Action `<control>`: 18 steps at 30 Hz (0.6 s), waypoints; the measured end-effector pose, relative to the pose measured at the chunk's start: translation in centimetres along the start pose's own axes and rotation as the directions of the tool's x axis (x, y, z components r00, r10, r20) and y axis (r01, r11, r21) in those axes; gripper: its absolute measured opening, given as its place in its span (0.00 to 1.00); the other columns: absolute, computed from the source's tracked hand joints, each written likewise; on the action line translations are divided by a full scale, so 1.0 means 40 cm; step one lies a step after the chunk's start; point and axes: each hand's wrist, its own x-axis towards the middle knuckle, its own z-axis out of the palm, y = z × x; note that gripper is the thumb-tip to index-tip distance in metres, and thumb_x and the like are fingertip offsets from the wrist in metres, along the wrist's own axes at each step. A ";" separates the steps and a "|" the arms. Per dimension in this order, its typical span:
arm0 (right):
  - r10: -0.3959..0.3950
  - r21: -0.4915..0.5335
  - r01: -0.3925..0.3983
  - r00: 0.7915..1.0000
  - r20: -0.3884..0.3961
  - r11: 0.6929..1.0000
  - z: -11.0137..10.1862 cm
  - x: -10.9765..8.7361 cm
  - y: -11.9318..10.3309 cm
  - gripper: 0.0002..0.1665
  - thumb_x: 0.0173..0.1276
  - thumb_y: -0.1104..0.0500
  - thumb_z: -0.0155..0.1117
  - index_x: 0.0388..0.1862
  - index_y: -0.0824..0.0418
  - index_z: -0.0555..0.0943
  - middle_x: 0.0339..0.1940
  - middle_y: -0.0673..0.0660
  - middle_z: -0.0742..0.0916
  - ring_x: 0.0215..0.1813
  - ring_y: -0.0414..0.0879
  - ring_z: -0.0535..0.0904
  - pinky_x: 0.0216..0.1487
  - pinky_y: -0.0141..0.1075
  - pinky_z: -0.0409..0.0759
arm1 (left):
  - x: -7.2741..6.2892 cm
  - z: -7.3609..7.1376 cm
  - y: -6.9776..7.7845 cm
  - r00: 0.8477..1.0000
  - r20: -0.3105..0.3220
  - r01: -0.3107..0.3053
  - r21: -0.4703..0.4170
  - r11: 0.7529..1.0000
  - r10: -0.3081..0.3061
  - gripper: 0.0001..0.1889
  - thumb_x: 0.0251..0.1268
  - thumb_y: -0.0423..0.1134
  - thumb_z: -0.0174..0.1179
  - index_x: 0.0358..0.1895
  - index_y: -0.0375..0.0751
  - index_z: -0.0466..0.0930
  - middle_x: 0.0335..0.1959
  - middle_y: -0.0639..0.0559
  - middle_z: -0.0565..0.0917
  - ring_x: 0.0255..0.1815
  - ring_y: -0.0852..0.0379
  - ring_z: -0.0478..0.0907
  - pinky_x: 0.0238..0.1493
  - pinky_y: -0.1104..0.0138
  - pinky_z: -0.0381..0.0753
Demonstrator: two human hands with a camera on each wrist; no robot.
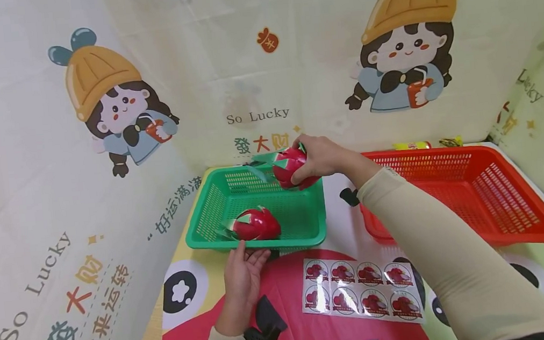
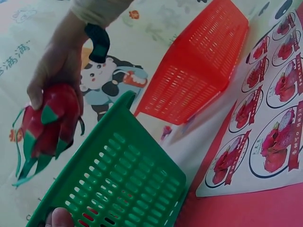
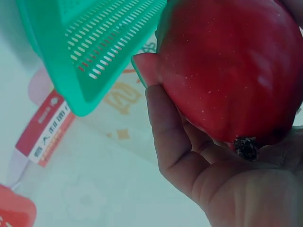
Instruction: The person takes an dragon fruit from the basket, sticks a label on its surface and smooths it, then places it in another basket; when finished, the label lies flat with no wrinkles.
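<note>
My right hand (image 1: 321,157) holds a red dragon fruit (image 1: 291,164) with green-tipped scales above the back right of the green basket (image 1: 304,241). In the right wrist view the fingers curl round the dragon fruit (image 3: 227,71), its dark stem end facing the camera. A second dragon fruit (image 1: 261,225) lies inside the basket by the front wall. My left hand (image 1: 244,275) grips the basket's front rim; in the left wrist view its thumb (image 2: 61,217) lies over that rim, while its other fingers are mostly hidden there.
A red basket (image 1: 510,225) stands to the right, under my right forearm. In front lies a sheet of round dragon fruit stickers (image 1: 362,290). Behind the red basket are yellow-and-red wrapped items (image 1: 412,146). A printed cloth (image 1: 255,85) hangs at the back and sides.
</note>
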 end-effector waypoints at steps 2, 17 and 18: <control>-0.003 0.002 0.003 1.000 -0.002 1.000 -0.008 -0.017 0.001 0.50 0.47 0.45 0.84 0.65 0.56 0.69 0.54 0.58 0.83 0.55 0.54 0.80 0.47 0.45 0.88 | 0.000 0.002 0.000 1.000 -0.003 0.002 0.002 1.000 -0.002 0.23 0.88 0.43 0.40 0.73 0.32 0.54 0.45 0.48 0.83 0.41 0.56 0.87 0.52 0.64 0.88; -0.001 0.041 0.002 1.000 -0.011 0.999 -0.045 -0.174 -0.008 0.56 0.45 0.50 0.88 0.70 0.53 0.65 0.59 0.55 0.80 0.60 0.54 0.77 0.45 0.46 0.90 | 0.003 0.011 0.000 1.000 -0.018 -0.004 -0.019 1.000 0.003 0.21 0.87 0.44 0.41 0.71 0.34 0.56 0.43 0.50 0.85 0.38 0.56 0.88 0.51 0.64 0.88; -0.006 0.045 0.006 1.000 -0.013 0.999 -0.047 -0.186 -0.010 0.57 0.44 0.50 0.88 0.70 0.52 0.65 0.59 0.55 0.80 0.61 0.54 0.77 0.45 0.46 0.90 | 0.002 0.011 -0.001 1.000 -0.021 -0.004 -0.019 1.000 0.004 0.21 0.87 0.44 0.42 0.71 0.35 0.56 0.43 0.49 0.85 0.38 0.55 0.88 0.51 0.64 0.89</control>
